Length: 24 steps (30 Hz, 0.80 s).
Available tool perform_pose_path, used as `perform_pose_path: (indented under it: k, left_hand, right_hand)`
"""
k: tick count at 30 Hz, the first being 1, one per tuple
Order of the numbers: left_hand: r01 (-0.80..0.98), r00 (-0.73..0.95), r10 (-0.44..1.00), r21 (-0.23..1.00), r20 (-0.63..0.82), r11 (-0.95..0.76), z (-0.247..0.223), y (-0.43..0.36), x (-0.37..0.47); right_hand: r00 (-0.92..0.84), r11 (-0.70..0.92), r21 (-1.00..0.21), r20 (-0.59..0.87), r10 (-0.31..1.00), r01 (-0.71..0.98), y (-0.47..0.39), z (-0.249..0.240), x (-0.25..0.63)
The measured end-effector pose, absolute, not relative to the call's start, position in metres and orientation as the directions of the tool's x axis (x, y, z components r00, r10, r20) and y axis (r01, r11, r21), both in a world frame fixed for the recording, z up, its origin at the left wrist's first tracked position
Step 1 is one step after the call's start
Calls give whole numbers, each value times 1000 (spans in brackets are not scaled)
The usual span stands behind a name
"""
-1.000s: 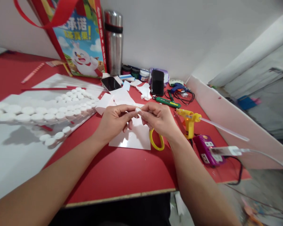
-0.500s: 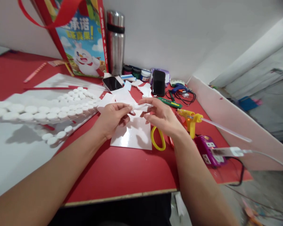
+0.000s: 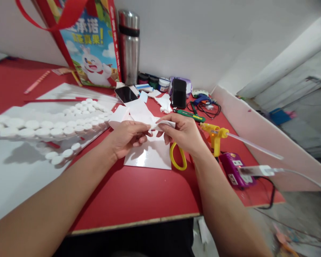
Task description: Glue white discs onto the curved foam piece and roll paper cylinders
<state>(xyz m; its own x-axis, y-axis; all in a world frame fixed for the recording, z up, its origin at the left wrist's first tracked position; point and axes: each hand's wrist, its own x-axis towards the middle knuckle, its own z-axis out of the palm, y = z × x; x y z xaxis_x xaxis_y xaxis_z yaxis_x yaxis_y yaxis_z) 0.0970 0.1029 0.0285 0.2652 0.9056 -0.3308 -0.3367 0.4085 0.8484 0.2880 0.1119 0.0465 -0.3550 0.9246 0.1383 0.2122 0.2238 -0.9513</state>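
A small piece of white paper (image 3: 167,124) is held up between both hands, its end folded or twisted. My left hand (image 3: 127,137) pinches its left end between thumb and fingers. On the other side, my right hand (image 3: 186,132) grips the strip with thumb and forefinger. Directly below lies a glossy white sheet (image 3: 147,159), partly covered by the hands. A yellow loop handle (image 3: 181,168), which looks like that of scissors, rests beside the sheet under my right wrist. More white paper scraps (image 3: 140,109) lie just beyond the fingers.
To the left, a structure of white round discs (image 3: 32,125) stands on a white board (image 3: 5,185). At the right lie a yellow glue gun (image 3: 216,137), a purple power box (image 3: 237,171) and a green cutter (image 3: 190,115). Behind stand a steel flask (image 3: 130,50) and printed bag (image 3: 93,53).
My right thumb and fingers have closed in on the paper strip, where they were spread wider before. My left hand keeps its pinch. The view has shifted slightly.
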Motion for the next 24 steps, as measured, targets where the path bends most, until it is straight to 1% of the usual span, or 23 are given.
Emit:
perform_pose_path:
  k: [2, 4, 8, 10, 12, 14, 16, 19, 20, 22, 24]
  left_hand:
    - [-357, 290, 895, 829, -339, 430, 31, 102, 97]
    - [-359, 305, 893, 828, -331, 430, 34, 101, 97]
    - [-303, 284, 923, 889, -260, 344, 35, 100, 97]
    - [-264, 274, 936, 918, -222, 295, 33, 100, 97]
    - [-235, 265, 947, 940, -182, 246, 32, 100, 96]
    - [-191, 247, 959, 964, -136, 186, 31, 100, 95]
    - [-114, 235, 968, 986, -90, 119, 31, 99, 95]
    - [16, 257, 966, 999, -40, 37, 30, 98, 95]
    - [39, 262, 964, 999, -30, 21, 30, 98, 95]
    - [56, 258, 966, 998, -15, 0, 30, 97, 95]
    - [47, 239, 971, 999, -3, -8, 30, 97, 95]
  right_hand:
    - [-363, 209, -966, 142, 921, 154, 112, 48, 289]
    - [-338, 203, -970, 149, 929, 131, 111, 49, 289]
    - [-294, 224, -948, 154, 943, 225, 111, 51, 292]
    - [-299, 214, -953, 144, 943, 215, 113, 53, 297]
    - [-264, 155, -980, 118, 957, 122, 117, 55, 304]
    - [-208, 70, -997, 63, 976, 27, 121, 54, 307]
    - [-195, -23, -1000, -22, 981, 0, 123, 51, 306]
    - [-293, -138, -990, -140, 946, 28, 120, 44, 295]
    - [-340, -150, -987, -157, 927, 48, 118, 43, 291]
    - [-417, -121, -987, -155, 896, 106, 114, 40, 284]
    - [-462, -45, -987, -113, 880, 156, 111, 38, 281]
